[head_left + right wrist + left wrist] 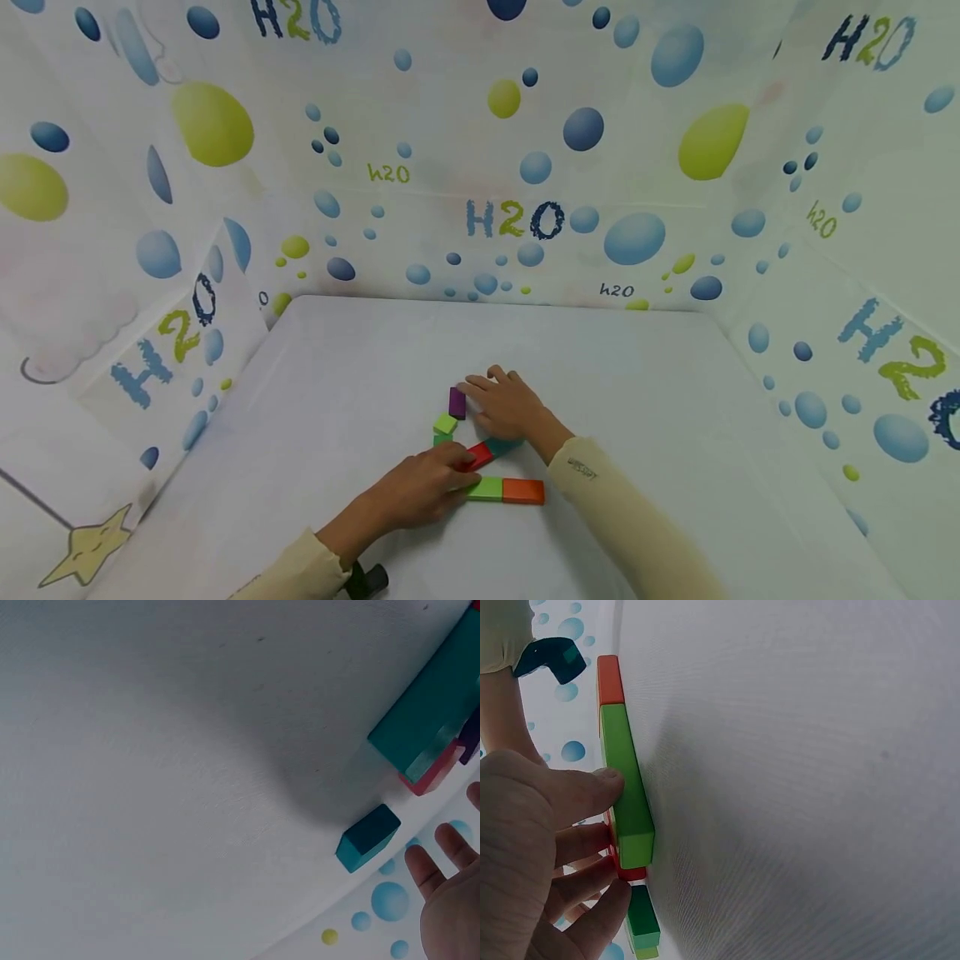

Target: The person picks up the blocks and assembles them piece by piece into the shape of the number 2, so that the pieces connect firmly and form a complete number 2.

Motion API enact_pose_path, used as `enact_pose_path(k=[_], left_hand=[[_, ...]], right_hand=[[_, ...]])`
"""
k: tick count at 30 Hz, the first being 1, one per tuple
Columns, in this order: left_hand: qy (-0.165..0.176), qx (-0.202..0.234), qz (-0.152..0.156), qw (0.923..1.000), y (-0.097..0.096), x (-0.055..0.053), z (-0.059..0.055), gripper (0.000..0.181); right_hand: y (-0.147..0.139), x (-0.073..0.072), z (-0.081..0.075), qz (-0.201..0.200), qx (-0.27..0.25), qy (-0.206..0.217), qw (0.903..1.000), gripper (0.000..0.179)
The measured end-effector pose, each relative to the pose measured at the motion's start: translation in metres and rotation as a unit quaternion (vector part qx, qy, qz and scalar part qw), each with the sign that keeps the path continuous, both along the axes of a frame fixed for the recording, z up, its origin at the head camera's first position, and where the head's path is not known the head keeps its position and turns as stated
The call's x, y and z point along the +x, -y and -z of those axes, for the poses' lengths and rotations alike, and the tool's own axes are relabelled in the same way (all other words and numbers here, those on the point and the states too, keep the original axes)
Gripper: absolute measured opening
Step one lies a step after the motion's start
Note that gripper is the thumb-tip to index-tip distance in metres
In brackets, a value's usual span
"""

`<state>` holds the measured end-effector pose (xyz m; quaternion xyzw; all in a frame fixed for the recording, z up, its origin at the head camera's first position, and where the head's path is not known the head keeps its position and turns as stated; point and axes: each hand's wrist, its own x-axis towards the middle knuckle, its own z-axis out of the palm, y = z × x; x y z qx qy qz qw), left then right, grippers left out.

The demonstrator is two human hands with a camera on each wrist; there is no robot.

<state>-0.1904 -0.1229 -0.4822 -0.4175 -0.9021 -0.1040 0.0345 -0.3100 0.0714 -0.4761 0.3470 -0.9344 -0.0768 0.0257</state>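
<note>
In the head view, my left hand [427, 487] is at the blocks, index finger by a red block [480, 456] and thumb at the end of a light green block [485, 489]. The left wrist view shows the thumb lying on the long green block [626, 776], with fingertips at the red block [634, 873] behind it. My right hand [506, 406] has its fingers spread beside an upright purple block [457, 402] and holds nothing. Beneath it, a teal block [504, 447] extends from the red one, partly hidden. A smaller teal block [367, 836] stands near the right fingers.
An orange block [522, 492] adjoins the light green block's right end. A light green cube [445, 424] and a darker green block [441, 439] lie between the purple block and my left hand. The white table [360, 358] meets a patterned curtain [450, 167] at the back.
</note>
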Motion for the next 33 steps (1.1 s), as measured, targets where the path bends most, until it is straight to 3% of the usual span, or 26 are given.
enact_pose_path(k=[10,17,27,33], left_hand=[[-0.003,0.019,0.004,0.9998,0.002,0.002,0.001,0.027],[-0.008,0.029,0.012,0.9995,0.002,0.002,0.002,0.027],[-0.014,0.033,0.018,0.9992,0.004,0.0,0.004,0.027],[0.002,0.015,0.004,0.9999,0.004,-0.001,0.004,0.029]], right_hand=[[0.022,-0.002,0.003,-0.003,0.001,-0.003,1.0,0.064],[0.028,0.001,0.003,0.01,0.0,0.017,0.9998,0.069],[0.027,0.0,0.001,0.065,-0.014,0.048,0.9966,0.065],[0.021,-0.002,0.002,0.107,-0.017,0.073,0.9914,0.078]])
